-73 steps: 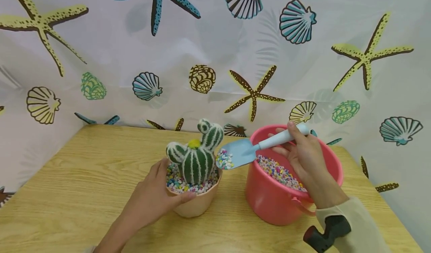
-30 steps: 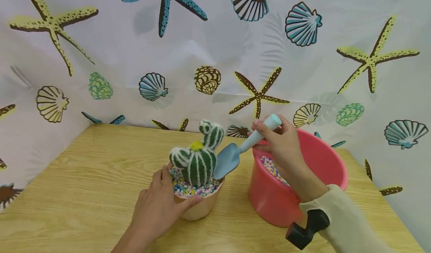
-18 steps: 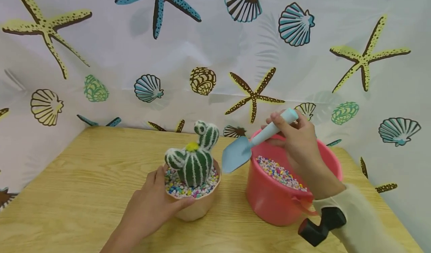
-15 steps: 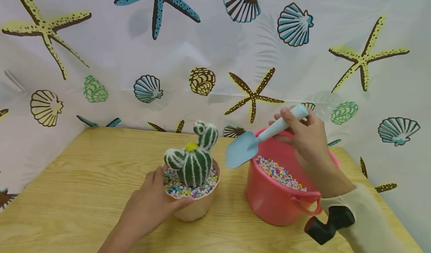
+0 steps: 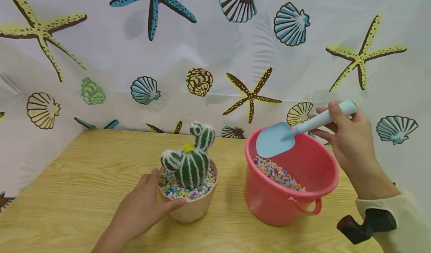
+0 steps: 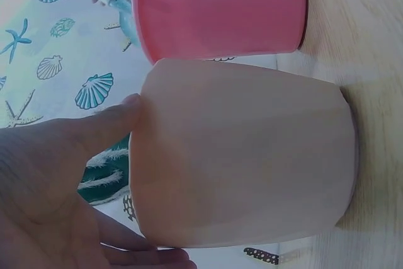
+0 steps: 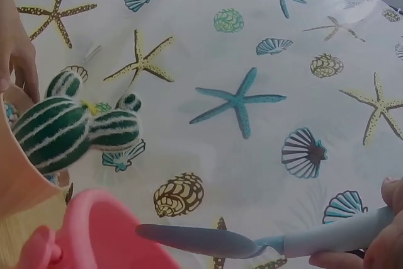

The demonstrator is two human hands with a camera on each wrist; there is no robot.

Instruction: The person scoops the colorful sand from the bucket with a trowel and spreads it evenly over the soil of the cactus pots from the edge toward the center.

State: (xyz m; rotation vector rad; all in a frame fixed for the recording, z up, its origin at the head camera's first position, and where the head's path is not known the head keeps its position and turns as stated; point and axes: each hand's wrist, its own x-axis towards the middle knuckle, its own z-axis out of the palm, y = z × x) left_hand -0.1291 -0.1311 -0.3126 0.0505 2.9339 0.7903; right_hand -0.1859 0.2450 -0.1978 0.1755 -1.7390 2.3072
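Note:
A fuzzy green cactus [image 5: 192,170] with white ribs and a yellow top stands in a peach flower pot [image 5: 195,209], amid multicoloured pebbles [image 5: 175,190]. My left hand [image 5: 139,206] grips the pot's near left rim, thumb in front and fingers round the far side. In the left wrist view the pot [image 6: 245,155] sits on the table. My right hand [image 5: 357,142] holds a light blue trowel [image 5: 275,140] by its pale handle, the blade over the pink bucket [image 5: 272,204]. No pebbles show on the blade. More pebbles [image 5: 277,174] lie inside the bucket.
A wooden table [image 5: 84,178] carries the pot and bucket, with a gap between them. Behind hangs a white cloth [image 5: 208,43] printed with shells and starfish. The bucket's handle [image 5: 308,208] hangs at its front right.
The trowel carried pebbles at the pot, tipped down beside the cactus, then came away bare. My right hand has moved it right, over the bucket. My left hand has stayed on the pot.

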